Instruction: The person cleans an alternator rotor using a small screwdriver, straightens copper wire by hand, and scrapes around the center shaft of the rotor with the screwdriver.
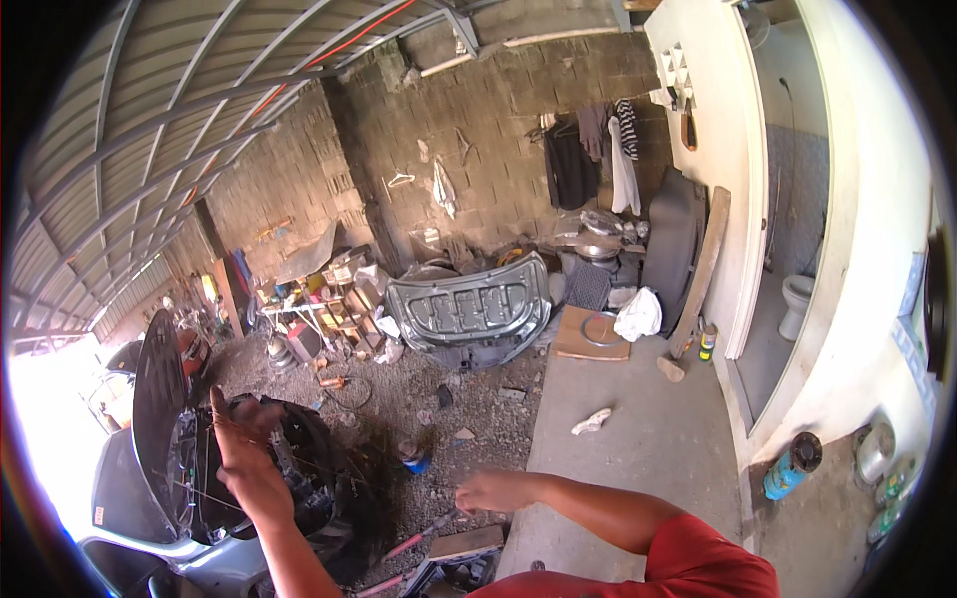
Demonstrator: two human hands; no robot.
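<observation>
My left hand (247, 460) is raised in front of the car's open engine bay (314, 453), its index finger stretched up and the other fingers apart, partly blurred. Thin wire-like strands cross near it; whether it touches them I cannot tell. The car's raised hood (158, 419) stands to its left. My right hand (493, 491) is closed, held over the gravel by the concrete edge; what it holds, if anything, is hidden. Just below it lies a long tool with a red handle (404, 546), beside a wooden block (467, 542).
A grey car panel (474, 304) leans by the block wall. Cluttered shelves (344, 299) stand left of it. On the concrete slab (638, 478) lie a white rag (592, 421) and cardboard (578, 344). A blue gas canister (793, 466) stands right; a blue-based can (414, 460) sits on gravel.
</observation>
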